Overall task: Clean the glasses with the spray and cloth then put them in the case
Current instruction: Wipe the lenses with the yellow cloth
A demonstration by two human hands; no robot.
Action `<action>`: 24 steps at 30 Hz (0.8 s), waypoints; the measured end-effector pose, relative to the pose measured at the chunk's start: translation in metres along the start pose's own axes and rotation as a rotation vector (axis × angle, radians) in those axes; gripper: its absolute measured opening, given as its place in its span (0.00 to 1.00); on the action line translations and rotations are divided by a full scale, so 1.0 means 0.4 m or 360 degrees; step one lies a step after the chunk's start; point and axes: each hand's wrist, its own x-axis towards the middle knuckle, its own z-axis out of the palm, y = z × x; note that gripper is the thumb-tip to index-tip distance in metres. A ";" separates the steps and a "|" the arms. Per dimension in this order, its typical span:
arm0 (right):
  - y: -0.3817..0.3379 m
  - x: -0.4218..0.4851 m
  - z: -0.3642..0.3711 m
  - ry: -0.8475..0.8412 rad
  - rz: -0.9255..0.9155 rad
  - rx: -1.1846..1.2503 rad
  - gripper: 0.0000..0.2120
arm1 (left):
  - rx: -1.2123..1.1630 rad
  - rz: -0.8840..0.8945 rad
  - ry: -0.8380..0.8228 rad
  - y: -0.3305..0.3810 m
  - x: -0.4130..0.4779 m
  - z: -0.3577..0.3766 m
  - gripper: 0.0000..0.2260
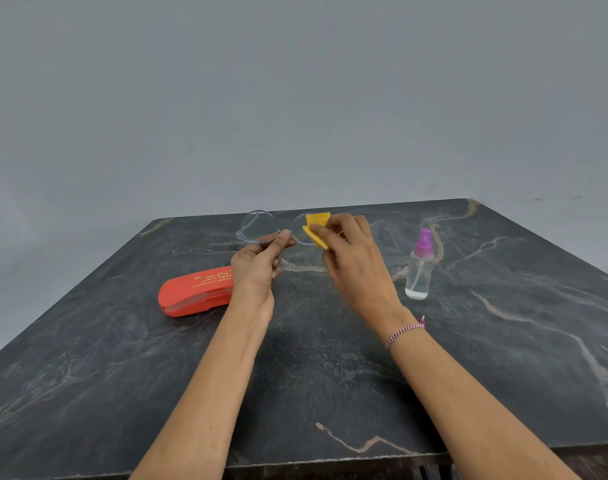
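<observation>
Clear-framed glasses [259, 226] are held up above the dark marble table [330, 358]. My left hand [257, 268] pinches them at the bridge between thumb and forefinger. My right hand [351, 258] pinches a small yellow cloth [316, 227] folded over the right lens, which the cloth and fingers mostly hide. An orange glasses case [195, 292] with gold lettering lies on the table to the left, partly behind my left wrist. A clear spray bottle [419, 268] with a pink-purple nozzle stands upright to the right of my right hand.
The table's front edge runs along the bottom of the view and its far edge lies just behind the glasses. A plain grey wall stands behind. My right wrist wears a braided pink-and-white bracelet [404, 332].
</observation>
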 end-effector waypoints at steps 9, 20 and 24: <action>-0.009 0.003 0.005 -0.0031 -0.0039 0.0024 0.22 | 0.0159 0.0084 -0.0035 -0.019 -0.014 0.013 0.01; -0.013 0.000 0.009 -0.0047 -0.0084 0.0002 0.20 | 0.0187 0.0205 -0.0070 -0.013 -0.022 0.017 0.03; -0.009 0.004 0.007 0.0005 -0.0031 0.0022 0.20 | 0.0202 0.0225 -0.0078 -0.013 -0.025 0.021 0.02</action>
